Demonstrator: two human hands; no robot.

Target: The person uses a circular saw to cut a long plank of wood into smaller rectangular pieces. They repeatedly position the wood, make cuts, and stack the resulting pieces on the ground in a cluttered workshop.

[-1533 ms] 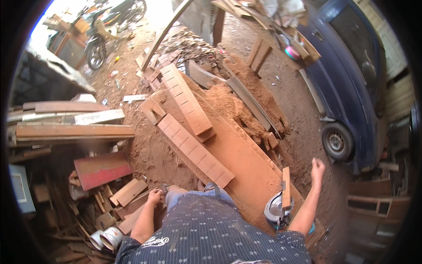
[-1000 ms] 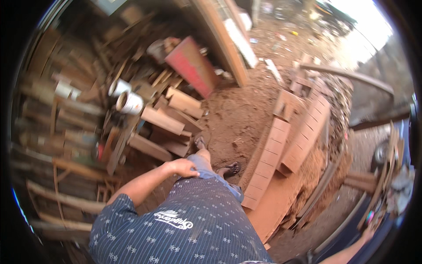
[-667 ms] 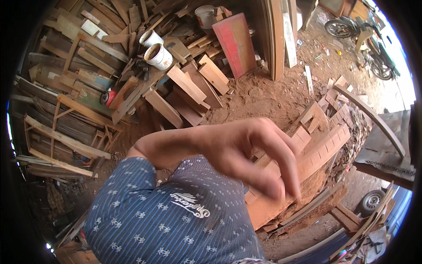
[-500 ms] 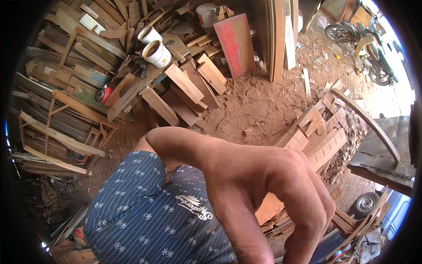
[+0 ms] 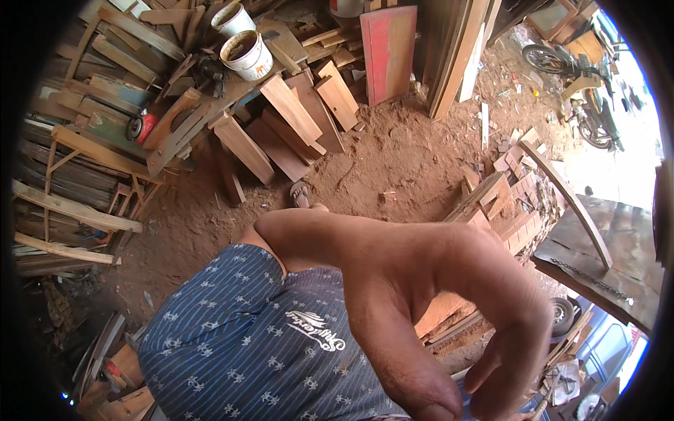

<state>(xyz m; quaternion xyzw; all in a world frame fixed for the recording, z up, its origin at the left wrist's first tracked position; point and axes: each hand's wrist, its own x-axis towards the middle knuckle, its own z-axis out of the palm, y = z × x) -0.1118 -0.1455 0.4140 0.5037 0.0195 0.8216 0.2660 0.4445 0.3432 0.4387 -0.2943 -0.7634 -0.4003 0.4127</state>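
Observation:
My left hand (image 5: 449,295) is raised close in front of me, large in the head view, its forearm reaching across from a blue striped short sleeve (image 5: 217,295). The fingers arch downward, with the thumb bent apart from them. I see nothing in the gap between thumb and fingers, though the fingertips come close to the lower edge of the picture. My right hand is out of sight. Below the forearm, a sandalled foot (image 5: 300,194) shows on the dusty ground.
Wooden boards (image 5: 291,119) lean against a bench holding white buckets (image 5: 247,56). A red-edged panel (image 5: 388,56) and tall planks (image 5: 456,63) stand behind. Cut wood pieces (image 5: 498,196) are heaped at right, near a metal sheet (image 5: 583,224). Farther off is a motorcycle (image 5: 583,91).
My left hand has shifted slightly right, and the gap between its thumb and fingers looks wider. The surroundings have shifted in view, and a foot now shows.

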